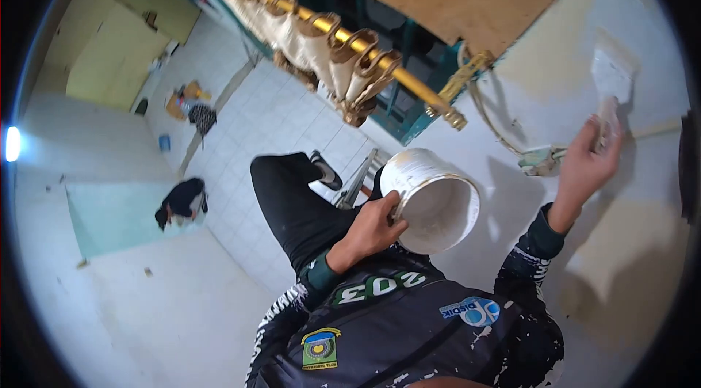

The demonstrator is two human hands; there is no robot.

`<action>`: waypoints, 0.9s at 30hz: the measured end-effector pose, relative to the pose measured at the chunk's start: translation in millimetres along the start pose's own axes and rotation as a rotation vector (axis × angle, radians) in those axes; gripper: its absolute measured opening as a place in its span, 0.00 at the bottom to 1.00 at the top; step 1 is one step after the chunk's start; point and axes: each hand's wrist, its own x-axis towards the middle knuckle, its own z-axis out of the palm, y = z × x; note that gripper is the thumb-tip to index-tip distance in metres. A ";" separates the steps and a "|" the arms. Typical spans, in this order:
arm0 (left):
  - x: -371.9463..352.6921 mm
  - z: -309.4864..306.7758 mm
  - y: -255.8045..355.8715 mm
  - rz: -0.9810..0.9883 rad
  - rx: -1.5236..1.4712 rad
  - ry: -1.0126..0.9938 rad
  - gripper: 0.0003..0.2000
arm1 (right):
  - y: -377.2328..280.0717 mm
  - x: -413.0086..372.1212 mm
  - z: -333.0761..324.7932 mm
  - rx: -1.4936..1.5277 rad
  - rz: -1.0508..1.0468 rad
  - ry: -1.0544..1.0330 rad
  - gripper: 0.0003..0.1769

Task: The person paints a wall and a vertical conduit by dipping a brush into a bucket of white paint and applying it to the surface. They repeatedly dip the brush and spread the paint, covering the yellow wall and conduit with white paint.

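- One view is taken from the head, through a fisheye lens, tilted steeply downward.
- The wall (pixel 635 242) is seen close at right, the tiled floor (pixel 270 125) far below.
- The left hand (pixel 372 231) and right hand (pixel 588 161) are framed close.

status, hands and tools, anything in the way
Left hand gripping white bucket rim. Right hand holds putty knife against wall. Curtain rod and loose cable close by.

The left hand (pixel 372 226) sits at frame centre, fingers curled tight, elbow bent. The right hand (pixel 584 161) reaches toward the upper right, fingers closed, arm stretched out.
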 end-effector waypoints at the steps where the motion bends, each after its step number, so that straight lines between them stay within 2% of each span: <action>1: -0.7 2.3 3.7 0.013 -0.031 0.026 0.13 | 2.2 -0.5 2.1 0.027 -0.007 0.000 0.18; 9: -4.2 21.5 -0.6 -0.048 -0.075 0.086 0.14 | 18.8 4.2 -2.2 -0.029 -0.049 -0.036 0.18; 15: -7.3 19.1 -7.8 -0.021 -0.097 0.117 0.15 | 30.1 5.7 -5.2 -0.058 -0.081 -0.045 0.17; 17: -8.8 17.2 -9.9 0.011 -0.095 0.090 0.15 | 32.9 6.9 -8.0 -0.155 -0.082 -0.059 0.17; 21: -8.7 12.8 -17.2 0.099 -0.062 0.065 0.15 | 33.9 5.9 -3.7 -0.132 -0.110 -0.047 0.17; 23: -6.9 6.9 -19.3 0.112 -0.067 0.048 0.16 | 40.2 5.0 -1.8 -0.128 -0.055 -0.042 0.18; 25: -10.5 1.3 -16.9 0.106 -0.063 0.045 0.16 | 7.7 5.3 1.2 -0.228 -0.269 -0.027 0.19; 27: -2.8 -3.2 -13.5 0.077 -0.055 0.058 0.15 | 10.0 3.4 1.1 -0.197 -0.178 -0.014 0.21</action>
